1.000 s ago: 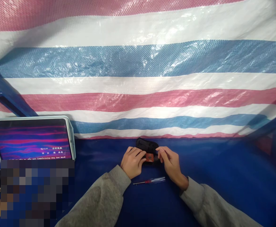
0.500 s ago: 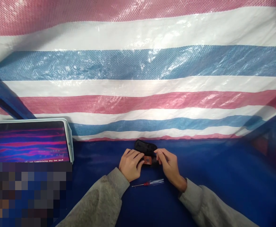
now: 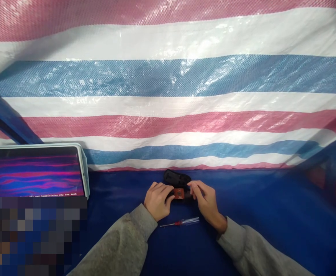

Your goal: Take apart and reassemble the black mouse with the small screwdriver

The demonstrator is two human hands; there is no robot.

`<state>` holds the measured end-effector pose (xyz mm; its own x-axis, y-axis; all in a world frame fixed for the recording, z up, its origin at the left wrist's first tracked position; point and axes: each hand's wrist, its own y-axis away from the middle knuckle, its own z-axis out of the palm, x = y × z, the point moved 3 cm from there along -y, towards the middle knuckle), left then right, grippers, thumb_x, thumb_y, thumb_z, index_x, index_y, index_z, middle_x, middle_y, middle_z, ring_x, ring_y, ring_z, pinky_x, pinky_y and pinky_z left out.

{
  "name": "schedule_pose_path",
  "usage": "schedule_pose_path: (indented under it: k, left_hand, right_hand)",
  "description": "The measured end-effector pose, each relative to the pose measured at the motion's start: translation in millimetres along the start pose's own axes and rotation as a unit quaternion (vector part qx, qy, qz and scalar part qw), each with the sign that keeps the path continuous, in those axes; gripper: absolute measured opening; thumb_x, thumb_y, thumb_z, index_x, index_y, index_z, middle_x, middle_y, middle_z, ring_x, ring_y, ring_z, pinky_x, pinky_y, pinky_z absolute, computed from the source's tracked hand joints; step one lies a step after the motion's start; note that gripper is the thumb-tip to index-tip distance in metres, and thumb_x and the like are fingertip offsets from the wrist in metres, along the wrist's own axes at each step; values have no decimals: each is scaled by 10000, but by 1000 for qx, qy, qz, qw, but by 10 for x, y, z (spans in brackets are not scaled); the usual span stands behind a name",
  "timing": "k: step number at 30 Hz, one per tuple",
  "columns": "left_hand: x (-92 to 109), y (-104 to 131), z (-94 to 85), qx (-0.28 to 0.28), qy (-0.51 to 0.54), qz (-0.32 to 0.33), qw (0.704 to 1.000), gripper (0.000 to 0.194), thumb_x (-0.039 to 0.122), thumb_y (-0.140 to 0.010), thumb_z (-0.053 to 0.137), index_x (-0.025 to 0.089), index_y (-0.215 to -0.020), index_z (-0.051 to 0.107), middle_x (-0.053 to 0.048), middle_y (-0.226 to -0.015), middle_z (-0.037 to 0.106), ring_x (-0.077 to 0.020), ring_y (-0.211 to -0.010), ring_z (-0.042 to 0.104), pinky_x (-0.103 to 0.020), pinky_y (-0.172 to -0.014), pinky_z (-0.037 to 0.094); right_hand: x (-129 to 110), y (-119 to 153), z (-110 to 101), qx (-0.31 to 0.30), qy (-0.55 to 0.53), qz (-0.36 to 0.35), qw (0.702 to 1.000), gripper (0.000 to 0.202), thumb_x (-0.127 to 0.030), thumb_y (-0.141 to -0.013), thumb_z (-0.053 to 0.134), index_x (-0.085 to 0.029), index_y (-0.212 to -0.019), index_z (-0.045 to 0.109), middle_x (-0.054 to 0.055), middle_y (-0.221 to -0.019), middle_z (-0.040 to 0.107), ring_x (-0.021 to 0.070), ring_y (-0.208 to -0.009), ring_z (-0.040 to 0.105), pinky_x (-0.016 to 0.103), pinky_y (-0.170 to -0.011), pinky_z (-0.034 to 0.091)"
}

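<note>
My left hand (image 3: pixel 158 200) is closed on the left end of an opened computer mouse base, its fingers over the top and the thumb at the near side. An orange-brown circuit board (image 3: pixel 179 193) shows in that base between my hands. At the base's right end my right hand (image 3: pixel 204 197) is held in a pinch; whatever lies between thumb and forefinger is too small to make out. Just behind rests the black mouse shell (image 3: pixel 176 177), detached from the base. A screwdriver (image 3: pixel 185 221) with a clear handle and red collar lies in front of both hands, its tip to the left.
A tablet (image 3: pixel 35 168) in a pale case stands at the left on the blue table (image 3: pixel 271 214). Below it the picture is blurred into blocks. A striped plastic sheet (image 3: pixel 168 76) hangs behind the table, with blue frame bars (image 3: pixel 12 115) at the sides.
Both hands keep almost the same pose. The circuit board has shifted very slightly to the left and back. Some lettering on the tablet screen has gone.
</note>
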<state>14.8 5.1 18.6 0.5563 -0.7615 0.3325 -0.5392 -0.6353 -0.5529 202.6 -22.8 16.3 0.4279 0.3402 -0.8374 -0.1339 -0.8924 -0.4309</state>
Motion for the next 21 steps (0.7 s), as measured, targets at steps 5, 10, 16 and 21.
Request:
schedule_pose_path:
  k: [5, 10, 16, 21]
  left_hand:
    - [-29, 13, 12, -9, -1, -16, 1000, 210, 181, -834, 583, 170, -1041, 620, -83, -1000, 677, -246, -897, 608, -389, -761, 441]
    - [-44, -6, 15, -24, -15, -32, 999, 157, 211, -841, 612, 177, -993, 634, -71, -978, 654, -239, -871, 594, -389, -753, 445]
    - [-65, -5, 64, -46, -37, -43, 997, 151, 203, -846, 618, 186, -995, 635, -63, -978, 650, -237, -871, 586, -394, -752, 432]
    - [-63, 2, 44, -37, -23, -38, 998, 191, 269, -874, 601, 194, -1049, 621, -73, -1002, 646, -243, -912, 594, -395, -783, 434]
  right_hand:
    - [-34, 1, -4, 8, 24, -15, 1000, 250, -289, -945, 439, -197, -851, 652, -21, -629, 555, 118, -545, 530, 255, -563, 424]
    - [-10, -83, -48, 50, 136, -83, 986, 172, -247, -885, 507, -206, -965, 653, 91, -1042, 601, 222, -996, 586, 381, -888, 467]
    - [233, -245, -39, -106, 203, -86, 970, 150, -193, -843, 524, -214, -956, 621, 106, -1221, 564, 235, -1102, 576, 425, -953, 466]
    - [103, -390, -174, -137, 153, -111, 972, 108, -261, -899, 510, -225, -882, 610, 83, -1166, 632, 210, -1056, 611, 382, -935, 472]
